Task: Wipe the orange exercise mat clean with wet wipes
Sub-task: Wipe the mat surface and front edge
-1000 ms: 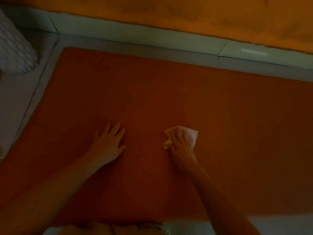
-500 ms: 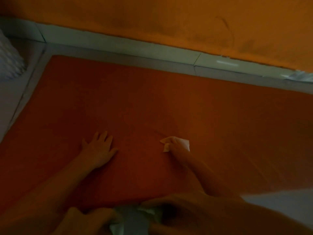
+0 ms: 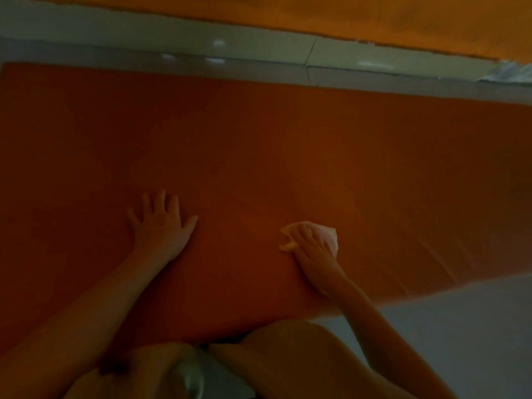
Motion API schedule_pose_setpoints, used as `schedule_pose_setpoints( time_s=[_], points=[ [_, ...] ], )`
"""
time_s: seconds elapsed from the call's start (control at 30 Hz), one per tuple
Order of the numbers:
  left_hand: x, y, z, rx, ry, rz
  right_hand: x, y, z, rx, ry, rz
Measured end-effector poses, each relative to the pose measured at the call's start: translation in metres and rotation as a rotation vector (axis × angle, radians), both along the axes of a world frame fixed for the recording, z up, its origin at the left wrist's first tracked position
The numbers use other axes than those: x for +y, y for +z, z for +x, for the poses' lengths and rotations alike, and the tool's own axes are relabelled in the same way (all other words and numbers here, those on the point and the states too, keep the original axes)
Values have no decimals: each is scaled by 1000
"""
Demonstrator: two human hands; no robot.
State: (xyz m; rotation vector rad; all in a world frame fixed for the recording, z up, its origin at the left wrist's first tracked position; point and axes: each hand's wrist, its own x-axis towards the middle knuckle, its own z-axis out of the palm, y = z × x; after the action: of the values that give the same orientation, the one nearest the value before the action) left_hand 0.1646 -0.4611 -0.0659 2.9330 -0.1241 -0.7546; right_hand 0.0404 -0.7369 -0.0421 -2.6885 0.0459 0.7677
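- Lying flat on the floor [image 3: 466, 326], the orange mat [image 3: 259, 139] fills most of the head view. Its far long edge runs along the pale skirting tiles [image 3: 172, 33]. Its near edge sits by the person's bare knees [image 3: 288, 349].
- left hand [image 3: 161, 226]: palm down on the mat, towards the mat's left part and well in from its near edge. Fingers are spread and straight, thumb out to the side.
- Left grip: slack, holds nothing, just presses flat on the mat surface.
- right hand [image 3: 313, 251]: palm down on the mat too, towards the mat's near edge and well apart from the left hand.
- wet wipe [image 3: 329, 236]: pale and crumpled, on the mat, under the right hand's fingers. One part sticks out past the fingertips towards the mat's far edge, and a yellowish corner pokes out on the thumb side.
- Right grip: fingers lie mostly straight over the wet wipe and press it onto the mat. No clear curl round it. The thumb is too blurred to tell.
- Both forearms are bare and reach in over the mat's near edge.
- The grey floor shows off the mat's near right side.
- orange wall [image 3: 403, 15]: beyond the mat's far edge, above the skirting tiles.
- white object [image 3: 506, 72]: just past the mat's far right end. Too blurred to say what it is.
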Motion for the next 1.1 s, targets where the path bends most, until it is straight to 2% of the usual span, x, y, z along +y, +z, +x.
schedule_pose_setpoints(
  time_s=[0.17, 0.23, 0.33, 0.43, 0.5, 0.53, 0.63, 0.73, 0.8, 0.97, 1.1],
  points=[
    [4, -5, -5, -53, 13, -28, 5, 14, -46, -16, -39, 321],
    [4, -2, -7, -63, 3, -18, -17, 15, -65, -41, -27, 318],
    [3, 2, -7, -70, -3, 9, -35, 12, -64, -62, -74, 182],
    [-1, 2, -10, -71, -6, 31, -25, 2, -61, -54, 9, 115],
    [-4, 3, -13, -61, -1, 47, -17, 9, -76, -139, -41, 206],
    [-4, 3, -14, -62, -1, 54, -18, 14, -87, -142, -54, 289],
    [-4, 3, -13, -105, -12, 57, -32, 18, -103, -93, -119, 358],
    [-4, 4, -15, -98, -6, 50, -42, 11, -69, 14, -164, 243],
    [-5, 4, -13, -92, -10, 47, -32, 8, -38, -10, -85, 89],
    [-4, 9, -3, -77, -6, 39, 5, 13, -16, -17, -54, 264],
    [-13, 11, 3, -79, 45, 30, -19, 22, -13, -30, 17, 267]
  ],
)
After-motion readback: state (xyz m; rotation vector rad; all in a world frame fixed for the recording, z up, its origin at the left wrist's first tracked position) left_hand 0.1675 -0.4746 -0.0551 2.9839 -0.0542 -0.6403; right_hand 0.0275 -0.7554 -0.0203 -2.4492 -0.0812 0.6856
